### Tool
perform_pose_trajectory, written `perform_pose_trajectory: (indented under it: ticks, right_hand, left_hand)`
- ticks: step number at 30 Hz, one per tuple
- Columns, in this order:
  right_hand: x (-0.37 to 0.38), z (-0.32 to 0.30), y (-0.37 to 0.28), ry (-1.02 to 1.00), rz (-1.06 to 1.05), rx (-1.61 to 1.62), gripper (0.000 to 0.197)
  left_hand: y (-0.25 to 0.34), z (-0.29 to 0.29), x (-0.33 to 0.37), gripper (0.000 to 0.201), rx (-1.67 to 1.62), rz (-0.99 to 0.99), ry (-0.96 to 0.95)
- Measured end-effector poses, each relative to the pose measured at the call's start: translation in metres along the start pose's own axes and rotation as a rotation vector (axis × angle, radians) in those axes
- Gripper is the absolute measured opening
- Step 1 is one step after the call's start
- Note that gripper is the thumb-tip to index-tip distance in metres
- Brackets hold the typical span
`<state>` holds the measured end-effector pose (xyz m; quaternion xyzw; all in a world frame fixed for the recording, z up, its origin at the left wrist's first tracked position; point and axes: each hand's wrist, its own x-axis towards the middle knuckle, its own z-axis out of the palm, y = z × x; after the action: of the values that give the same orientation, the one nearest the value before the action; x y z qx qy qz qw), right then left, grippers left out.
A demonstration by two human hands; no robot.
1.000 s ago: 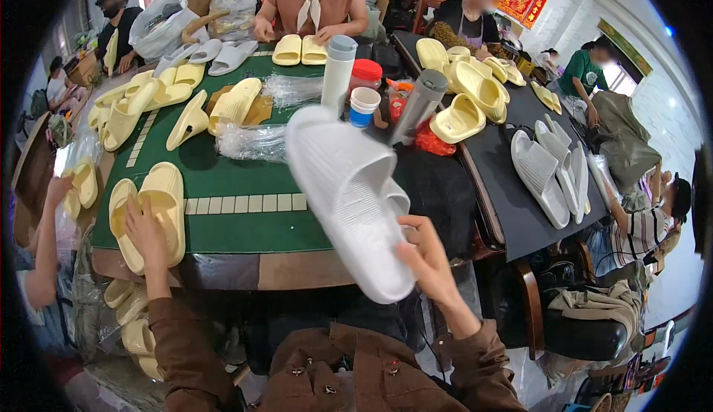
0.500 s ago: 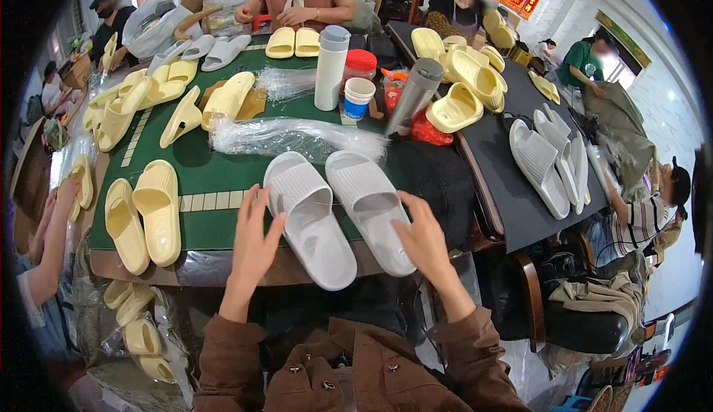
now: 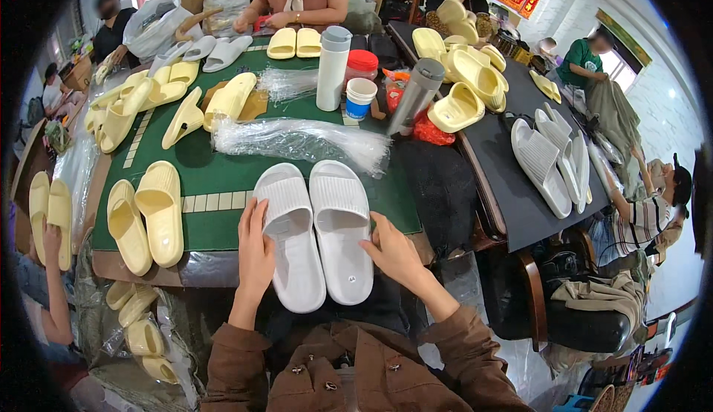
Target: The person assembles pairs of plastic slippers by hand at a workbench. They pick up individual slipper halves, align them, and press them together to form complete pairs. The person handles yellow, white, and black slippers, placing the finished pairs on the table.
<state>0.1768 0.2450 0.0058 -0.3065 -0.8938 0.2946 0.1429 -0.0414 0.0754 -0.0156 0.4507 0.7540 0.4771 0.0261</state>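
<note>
Two light grey slide slippers lie side by side at the table's near edge, open tops up and heels toward me. My left hand [image 3: 255,252] grips the outer side of the left grey slipper [image 3: 295,275], fingers reaching underneath. On the other side, my right hand [image 3: 399,251] holds the right grey slipper [image 3: 347,263] by its outer edge, thumb near the footbed. The two slippers touch along their inner sides, and their heels overhang the edge. Beyond their toes lies a bundle of clear plastic strips [image 3: 297,141].
A pair of yellow slippers [image 3: 160,215] stands left on the green mat [image 3: 212,230]. Farther back are a white bottle [image 3: 331,70], a grey bottle [image 3: 417,96] and a paper cup [image 3: 360,99]. Grey slippers [image 3: 538,163] lie on the black table at right. A co-worker's hand [image 3: 52,245] holds yellow slippers at far left.
Both grey slippers have come nearer to me, and the right one has moved left against its mate. My hands have closed in on their sides. The co-worker at far left has shifted yellow slippers.
</note>
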Motion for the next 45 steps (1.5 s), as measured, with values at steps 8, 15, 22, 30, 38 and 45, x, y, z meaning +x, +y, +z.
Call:
perform_pose_trajectory:
  ticks: [8,15,22,30,38,45]
  right_hand:
    - [-0.003,-0.025,0.007,-0.165,-0.037,0.095,0.057]
    - [-0.002,-0.054,0.016,-0.216,-0.021,0.203,0.049]
    - [0.008,-0.112,-0.052,-0.172,-0.221,0.357,0.056]
    - [0.025,-0.175,-0.142,0.299,-1.045,0.961,0.020]
    - [0.028,-0.117,-0.115,0.206,-0.795,1.244,0.015]
    - [0.031,0.008,-0.018,0.107,-0.111,1.247,0.021]
  left_hand:
    - [0.014,0.005,-0.005,0.050,0.006,-0.021,0.061]
    - [0.039,0.002,0.010,0.046,0.279,0.176,0.105]
    - [0.047,0.043,0.039,0.040,0.237,0.409,-0.074]
    - [0.043,0.048,0.032,0.039,0.284,0.431,0.005]
    - [0.039,0.050,0.028,0.041,0.306,0.417,0.024]
    - [0.044,0.051,0.031,0.046,0.306,0.421,-0.009]
